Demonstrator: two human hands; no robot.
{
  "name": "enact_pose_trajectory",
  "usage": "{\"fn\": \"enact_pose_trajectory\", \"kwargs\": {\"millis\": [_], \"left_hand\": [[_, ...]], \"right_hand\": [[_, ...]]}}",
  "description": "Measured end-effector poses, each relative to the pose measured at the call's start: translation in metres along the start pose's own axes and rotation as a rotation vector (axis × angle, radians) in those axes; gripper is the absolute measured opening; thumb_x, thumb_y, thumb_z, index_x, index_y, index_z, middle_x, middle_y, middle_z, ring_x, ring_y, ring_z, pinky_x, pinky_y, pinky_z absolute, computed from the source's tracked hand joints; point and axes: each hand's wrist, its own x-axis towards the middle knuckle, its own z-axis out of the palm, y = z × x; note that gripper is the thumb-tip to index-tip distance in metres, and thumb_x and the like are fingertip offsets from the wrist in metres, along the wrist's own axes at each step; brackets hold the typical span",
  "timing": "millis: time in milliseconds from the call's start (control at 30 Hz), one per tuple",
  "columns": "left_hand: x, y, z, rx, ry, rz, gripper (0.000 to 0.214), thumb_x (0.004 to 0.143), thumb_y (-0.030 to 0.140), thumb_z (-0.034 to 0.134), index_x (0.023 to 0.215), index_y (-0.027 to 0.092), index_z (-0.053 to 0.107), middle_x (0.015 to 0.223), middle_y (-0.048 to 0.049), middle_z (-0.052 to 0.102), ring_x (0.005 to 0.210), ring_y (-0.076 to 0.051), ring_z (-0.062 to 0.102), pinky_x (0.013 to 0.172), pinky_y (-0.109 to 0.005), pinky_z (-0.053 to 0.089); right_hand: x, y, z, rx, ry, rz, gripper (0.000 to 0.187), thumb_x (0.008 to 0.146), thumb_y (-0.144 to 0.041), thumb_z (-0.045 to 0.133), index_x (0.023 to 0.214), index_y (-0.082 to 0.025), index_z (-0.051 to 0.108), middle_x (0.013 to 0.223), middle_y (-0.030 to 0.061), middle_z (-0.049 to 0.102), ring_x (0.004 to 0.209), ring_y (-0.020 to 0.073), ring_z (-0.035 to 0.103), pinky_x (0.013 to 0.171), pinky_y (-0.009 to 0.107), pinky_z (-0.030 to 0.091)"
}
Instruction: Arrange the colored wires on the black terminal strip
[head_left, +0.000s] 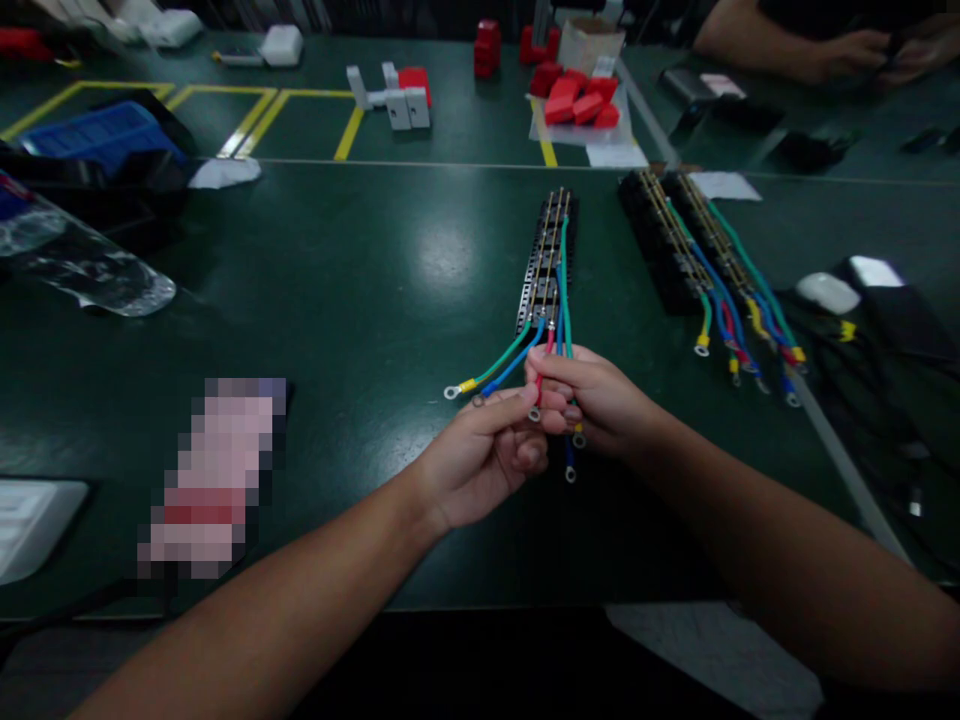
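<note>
A long black terminal strip lies on the green table, with green, blue and red wires running off its near end. My right hand is closed round a bundle of these wires, whose ring-terminal ends hang below my fingers. My left hand is curled beside it, thumb and forefinger pinching at the same bundle. A green wire and a blue wire splay out to the left, loose on the table.
Two more wired black strips lie to the right. Red blocks and grey parts sit at the back, a blue tray and clear plastic bag at left. Another person's hands rest at the far right.
</note>
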Motion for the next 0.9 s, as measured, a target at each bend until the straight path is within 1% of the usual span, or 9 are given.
{"fn": "enact_pose_trajectory", "kwargs": {"millis": [167, 267, 400, 500, 600, 733, 900], "left_hand": [[0.0019, -0.0004, -0.0026, 0.004, 0.003, -0.003, 0.016, 0.081, 0.025, 0.071, 0.083, 0.010, 0.066, 0.064, 0.0025, 0.059, 0.042, 0.001, 0.040, 0.046, -0.014, 0.034], [0.0027, -0.0005, -0.0033, 0.016, 0.013, -0.011, 0.018, 0.082, 0.027, 0.070, 0.080, 0.010, 0.064, 0.060, 0.0040, 0.056, 0.041, 0.001, 0.036, 0.045, -0.013, 0.032], [0.0027, -0.0006, -0.0032, 0.016, 0.004, -0.015, 0.018, 0.084, 0.028, 0.068, 0.080, 0.011, 0.064, 0.060, 0.0039, 0.057, 0.040, 0.001, 0.037, 0.045, -0.013, 0.032], [0.0021, -0.0006, -0.0028, 0.003, -0.007, -0.002, 0.017, 0.085, 0.027, 0.066, 0.083, 0.010, 0.065, 0.063, 0.0030, 0.059, 0.042, 0.000, 0.040, 0.045, -0.014, 0.033], [0.0017, 0.0003, -0.0023, -0.025, -0.008, -0.016, 0.017, 0.085, 0.026, 0.066, 0.086, 0.009, 0.067, 0.064, 0.0019, 0.061, 0.043, -0.001, 0.043, 0.046, -0.015, 0.035], [0.0019, 0.0012, -0.0014, -0.040, -0.001, -0.036, 0.018, 0.084, 0.025, 0.065, 0.090, 0.009, 0.067, 0.066, 0.0010, 0.063, 0.043, -0.002, 0.044, 0.046, -0.016, 0.036], [0.0036, -0.0006, -0.0018, -0.008, -0.008, 0.007, 0.018, 0.085, 0.027, 0.067, 0.082, 0.010, 0.065, 0.059, 0.0040, 0.058, 0.041, 0.001, 0.039, 0.044, -0.014, 0.032]], "right_hand": [[-0.0010, -0.0014, 0.0016, -0.024, 0.007, 0.005, 0.029, 0.087, -0.030, 0.060, 0.063, -0.013, 0.057, 0.045, -0.0079, 0.037, 0.034, 0.0028, 0.026, 0.032, 0.012, 0.026], [-0.0013, -0.0017, 0.0017, -0.027, 0.004, 0.006, 0.030, 0.087, -0.031, 0.060, 0.063, -0.013, 0.057, 0.045, -0.0081, 0.035, 0.035, 0.0031, 0.026, 0.032, 0.013, 0.029], [-0.0013, -0.0017, 0.0015, -0.015, 0.019, 0.009, 0.028, 0.086, -0.029, 0.060, 0.063, -0.014, 0.057, 0.045, -0.0081, 0.034, 0.035, 0.0032, 0.026, 0.032, 0.013, 0.029], [-0.0010, -0.0018, 0.0013, -0.010, 0.008, 0.010, 0.028, 0.086, -0.029, 0.061, 0.063, -0.013, 0.057, 0.046, -0.0076, 0.036, 0.035, 0.0029, 0.025, 0.032, 0.013, 0.027], [-0.0010, -0.0013, 0.0012, 0.004, -0.001, 0.010, 0.029, 0.087, -0.028, 0.060, 0.061, -0.013, 0.055, 0.046, -0.0067, 0.038, 0.035, 0.0030, 0.026, 0.032, 0.013, 0.026], [-0.0015, -0.0007, 0.0021, 0.024, 0.016, 0.010, 0.028, 0.086, -0.028, 0.062, 0.062, -0.014, 0.055, 0.045, -0.0070, 0.038, 0.035, 0.0033, 0.027, 0.032, 0.012, 0.026], [-0.0007, -0.0009, 0.0032, 0.035, 0.016, 0.009, 0.028, 0.088, -0.026, 0.059, 0.063, -0.012, 0.058, 0.045, -0.0070, 0.036, 0.035, 0.0032, 0.027, 0.032, 0.013, 0.028]]}}
